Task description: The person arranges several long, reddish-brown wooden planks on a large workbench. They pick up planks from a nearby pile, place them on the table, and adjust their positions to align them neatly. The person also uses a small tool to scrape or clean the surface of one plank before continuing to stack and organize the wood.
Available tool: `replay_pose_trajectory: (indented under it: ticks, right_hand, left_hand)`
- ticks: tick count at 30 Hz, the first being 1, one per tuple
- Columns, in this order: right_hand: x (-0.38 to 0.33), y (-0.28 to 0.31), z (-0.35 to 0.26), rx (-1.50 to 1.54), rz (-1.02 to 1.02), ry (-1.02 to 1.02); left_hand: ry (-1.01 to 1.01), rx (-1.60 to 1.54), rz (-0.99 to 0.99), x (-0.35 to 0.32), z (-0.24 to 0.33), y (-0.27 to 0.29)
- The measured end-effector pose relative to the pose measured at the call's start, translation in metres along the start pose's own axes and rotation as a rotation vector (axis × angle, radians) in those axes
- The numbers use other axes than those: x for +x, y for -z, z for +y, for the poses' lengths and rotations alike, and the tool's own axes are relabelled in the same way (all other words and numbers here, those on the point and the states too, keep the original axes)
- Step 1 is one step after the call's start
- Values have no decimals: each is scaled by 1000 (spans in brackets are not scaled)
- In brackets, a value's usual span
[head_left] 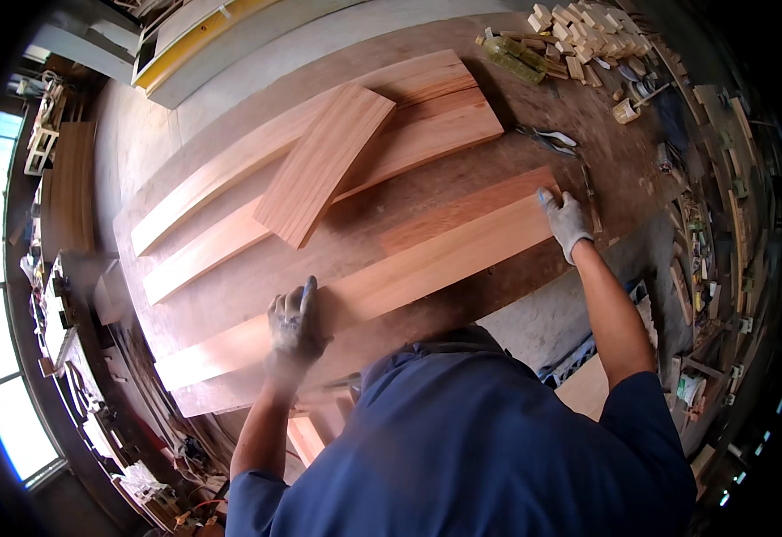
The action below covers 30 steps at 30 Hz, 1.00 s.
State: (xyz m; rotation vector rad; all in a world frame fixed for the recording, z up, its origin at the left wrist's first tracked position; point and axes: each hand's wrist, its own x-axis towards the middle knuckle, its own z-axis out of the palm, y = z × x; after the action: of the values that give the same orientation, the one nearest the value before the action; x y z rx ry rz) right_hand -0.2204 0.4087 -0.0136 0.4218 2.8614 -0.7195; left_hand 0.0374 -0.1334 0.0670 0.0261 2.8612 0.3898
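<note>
Planks: one under two gloved hands [294, 315] [566, 220], three beyond.

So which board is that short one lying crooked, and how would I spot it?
Start at the big workbench covered with long pale planks. Above the two gloved hands, left hand and right hand, lies the short board. It alone rests on top of the planks, slanted across them, and is redder and much shorter.
</note>
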Motion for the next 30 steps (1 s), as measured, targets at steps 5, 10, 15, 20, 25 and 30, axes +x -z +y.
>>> replay_pose_trajectory:
  ticks: [5, 10, 15, 20, 25, 30]
  right_hand:
    - [-7, 8, -25, -15, 89, -18]
    - [-9, 7, -29, -65, 111, -63]
    - [-11, 8, -31, -57, 108, -93]
    - [-8, 5, -31, 23, 74, -106]
    - [7, -2, -9, -11, 64, -150]
    - [-3, -2, -16, -81, 109, -152]
  left_hand:
    - [32, 0, 28, 1, 5, -8]
    - [6, -52, 96, 20, 35, -25]
    - [-143, -140, 112, 47, 92, -28]
    - [-378, -117, 23, 87, 153, -27]
    - [-422, 115, 9, 116, 180, -50]
    - [-425, 64, 85, 118, 180, -64]
